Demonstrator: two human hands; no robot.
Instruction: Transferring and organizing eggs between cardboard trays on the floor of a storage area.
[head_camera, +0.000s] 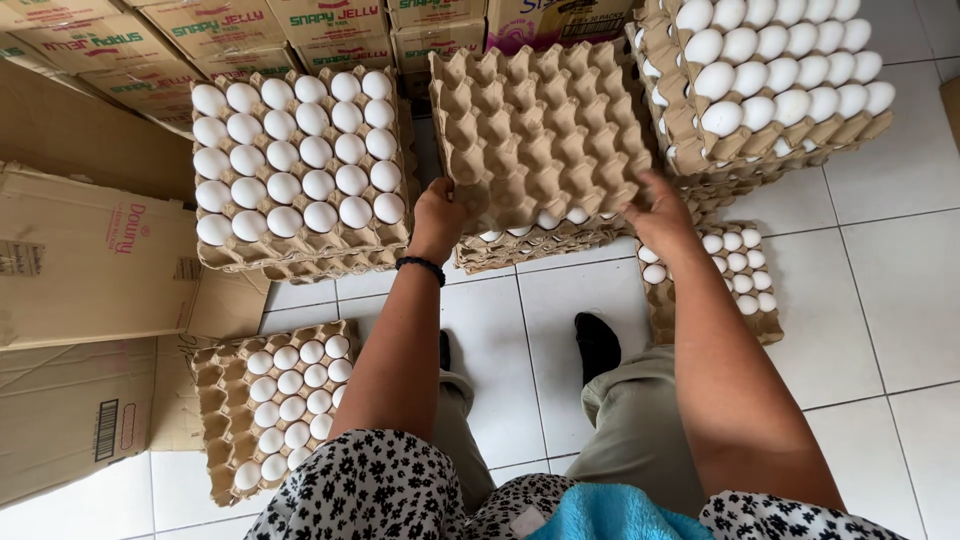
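Both my hands hold an empty brown cardboard egg tray over a low stack of egg-filled trays in the middle of the floor. My left hand grips the tray's near left corner. My right hand grips its near right corner. White eggs show under the tray's front edge.
A tall stack of filled egg trays stands to the left, another at the upper right. Single filled trays lie on the white tile floor at lower left and right. Cardboard boxes line the left and back.
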